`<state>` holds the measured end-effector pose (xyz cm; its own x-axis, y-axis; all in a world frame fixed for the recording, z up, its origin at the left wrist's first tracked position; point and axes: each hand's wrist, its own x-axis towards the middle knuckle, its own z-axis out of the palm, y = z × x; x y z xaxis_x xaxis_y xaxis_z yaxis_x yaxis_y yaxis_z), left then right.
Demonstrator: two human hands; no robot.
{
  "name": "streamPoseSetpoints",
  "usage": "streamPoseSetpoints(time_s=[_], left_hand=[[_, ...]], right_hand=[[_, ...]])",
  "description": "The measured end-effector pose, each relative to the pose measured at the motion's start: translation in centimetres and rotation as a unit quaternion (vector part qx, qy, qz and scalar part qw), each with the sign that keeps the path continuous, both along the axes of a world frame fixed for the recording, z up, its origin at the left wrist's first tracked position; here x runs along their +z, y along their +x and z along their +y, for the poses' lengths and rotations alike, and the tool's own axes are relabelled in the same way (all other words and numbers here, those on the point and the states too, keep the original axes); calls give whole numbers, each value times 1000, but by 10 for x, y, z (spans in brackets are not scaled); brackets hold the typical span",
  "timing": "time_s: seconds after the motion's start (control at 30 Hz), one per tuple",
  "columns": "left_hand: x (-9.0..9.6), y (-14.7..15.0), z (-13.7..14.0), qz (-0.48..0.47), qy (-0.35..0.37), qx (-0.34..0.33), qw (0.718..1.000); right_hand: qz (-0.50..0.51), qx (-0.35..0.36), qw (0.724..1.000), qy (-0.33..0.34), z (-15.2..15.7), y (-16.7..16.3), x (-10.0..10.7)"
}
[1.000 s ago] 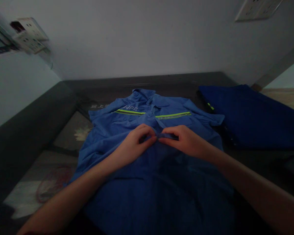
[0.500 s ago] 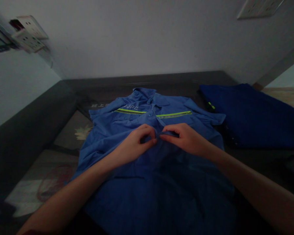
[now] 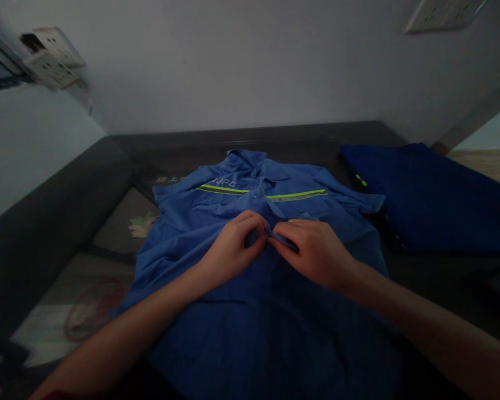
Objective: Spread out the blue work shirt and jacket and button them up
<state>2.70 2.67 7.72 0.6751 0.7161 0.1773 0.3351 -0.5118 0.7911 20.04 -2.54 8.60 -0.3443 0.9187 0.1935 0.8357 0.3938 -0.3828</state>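
A blue short-sleeved work shirt [image 3: 200, 272] lies spread out front side up, its collar toward the wall. Yellow-green and grey reflective strips cross its chest, and a button shows on the front edge between them. My left hand [image 3: 239, 241] pinches the shirt's front edge at the middle, below the strips. From the right, my right hand [image 3: 316, 244] pinches the fabric at the same spot, with its fingertips almost against the left ones. A fold of cloth stands up between the hands. Whether a button sits under the fingers is hidden.
Dark blue folded clothing [image 3: 433, 194] lies to the right of the shirt. Left of it is a grey printed surface [image 3: 120, 222] with a raised dark border. A pale wall [image 3: 241, 72] stands behind, with power sockets [image 3: 54, 61] at the upper left.
My right hand has shifted slightly down and turned, its fingers closer to the left hand's. My left hand stays nearly in place on the shirt's edge.
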Motion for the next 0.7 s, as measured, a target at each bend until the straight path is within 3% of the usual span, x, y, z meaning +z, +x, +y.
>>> streamPoseSetpoints(time_s=[0.23,0.53,0.7], left_hand=[[-13,2,1,20,21,13,999],[10,0,-2,67,-3,-11,998],[2,-5,7,43,-60,-14,997]], right_hand=[[18,-24,997,-67,1,-4,-8],[106,-30,988,-106,14,9,-5],[126,-7,984,-124,12,9,-1]])
